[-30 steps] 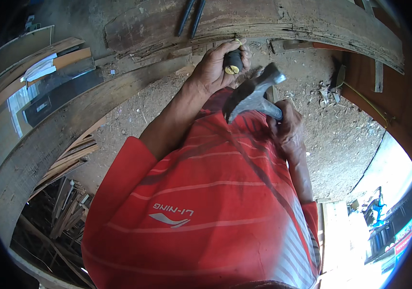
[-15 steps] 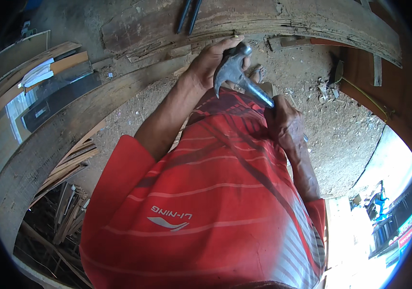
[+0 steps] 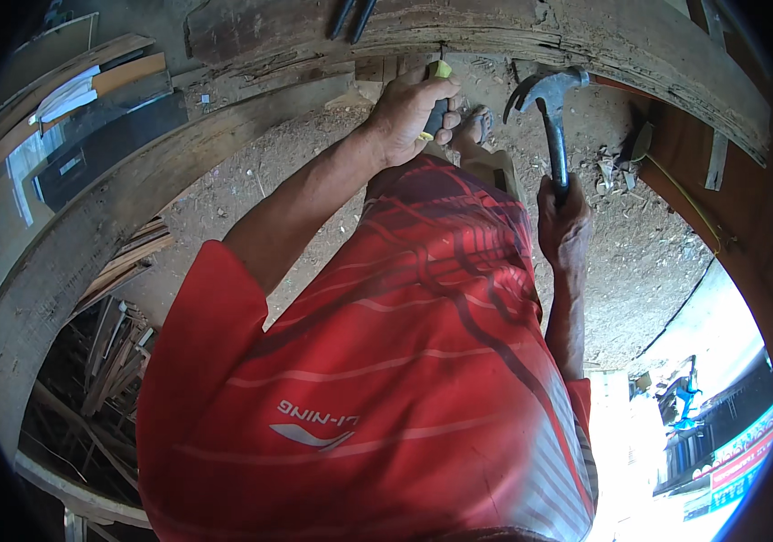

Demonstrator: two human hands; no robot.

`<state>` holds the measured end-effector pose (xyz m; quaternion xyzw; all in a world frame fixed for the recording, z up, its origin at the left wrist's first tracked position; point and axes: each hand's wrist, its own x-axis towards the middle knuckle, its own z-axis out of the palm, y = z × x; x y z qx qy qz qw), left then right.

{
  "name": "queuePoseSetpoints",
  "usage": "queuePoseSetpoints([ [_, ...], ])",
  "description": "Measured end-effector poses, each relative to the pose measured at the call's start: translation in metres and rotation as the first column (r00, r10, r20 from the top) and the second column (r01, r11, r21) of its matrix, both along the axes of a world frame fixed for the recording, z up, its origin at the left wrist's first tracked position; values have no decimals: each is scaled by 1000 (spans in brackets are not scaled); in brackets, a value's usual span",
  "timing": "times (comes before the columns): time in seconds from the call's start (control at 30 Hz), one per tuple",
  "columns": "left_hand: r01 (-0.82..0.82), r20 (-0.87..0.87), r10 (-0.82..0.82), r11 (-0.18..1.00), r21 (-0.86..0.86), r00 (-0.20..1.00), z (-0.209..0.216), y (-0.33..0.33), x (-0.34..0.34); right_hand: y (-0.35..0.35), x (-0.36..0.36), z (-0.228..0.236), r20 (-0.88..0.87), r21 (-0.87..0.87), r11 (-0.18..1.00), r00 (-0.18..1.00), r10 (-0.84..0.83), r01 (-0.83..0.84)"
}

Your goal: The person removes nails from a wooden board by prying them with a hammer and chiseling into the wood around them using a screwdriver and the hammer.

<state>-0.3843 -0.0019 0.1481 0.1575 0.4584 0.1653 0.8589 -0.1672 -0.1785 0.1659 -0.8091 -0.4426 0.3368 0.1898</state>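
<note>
My left hand (image 3: 409, 113) grips a chisel-like tool with a yellow and black handle (image 3: 438, 99), its tip set against the weathered wooden beam (image 3: 495, 36) ahead of me. My right hand (image 3: 563, 221) holds the dark handle of a claw hammer (image 3: 549, 99), raised upright with its steel head just to the right of the chisel and below the beam. My red striped shirt (image 3: 386, 361) fills the lower middle of the view and hides my lap and legs.
A curved thick timber (image 3: 88, 244) runs down the left. Boards and dark panels (image 3: 79, 117) lie beyond it. Thin wood strips (image 3: 111, 352) are piled lower left. Dusty ground with wood chips (image 3: 621, 226) lies to the right, beside a reddish plank (image 3: 721, 226).
The hammer head was down at the chisel handle half a second ago; it has now swung up and to the right. My left hand has stayed on the chisel at the beam.
</note>
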Motion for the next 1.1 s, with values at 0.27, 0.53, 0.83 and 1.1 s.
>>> queuePoseSetpoints([
  [0.27, -48, -2, 49, 975, 216, 999, -20, -21, 2, 10, 34, -7, -12, 20, 999, 999, 37, -37],
  [0.53, -143, -43, 145, 989, 47, 988, -4, -15, 25, 21, 30, 3, -30, -85, 982, 986, 165, -167],
  [0.83, -249, 50, 247, 967, 46, 968, -22, -23, 25, 6, 24, 5, -3, 162, 928, 940, 340, -335],
  [1.1, -40, 162, 45, 999, -34, 986, -21, -9, 16, 4, 20, -25, 190, 120, 844, 847, 497, -522],
])
